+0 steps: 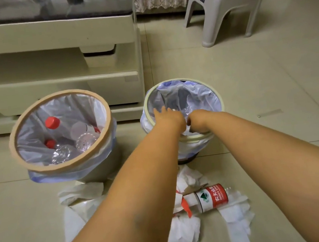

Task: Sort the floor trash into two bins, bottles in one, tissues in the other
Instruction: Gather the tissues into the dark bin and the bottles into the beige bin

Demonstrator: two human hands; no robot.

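From the head view, both arms reach out over the right bin (187,140), the one with the pale rim and the purple liner. The left hand (169,117) hangs above the opening with its fingers spread wide and nothing in it that I can see. The right hand (195,122) is curled inward at the near rim; whether it is holding a tissue or just resting there I cannot tell, as its fingers are turned away.

The left bin (103,132) stands just beside it and already holds several clear bottles (85,139) with red caps, so the right bin looks to be the tissue one (its contents are too dim to make out).

On the floor near the person one bottle (211,198) lies on its side, on top of a heap of crumpled tissues (189,232). More tissues (83,194) lie at the foot of the left bin.

My guess is a tissue drop is in hand. To do it well, let go with the hands well inside the rim so nothing catches on the liner or slides down outside. Then lift the bottle off the heap first and keep it for the left bin, so the tissues underneath gather cleanly
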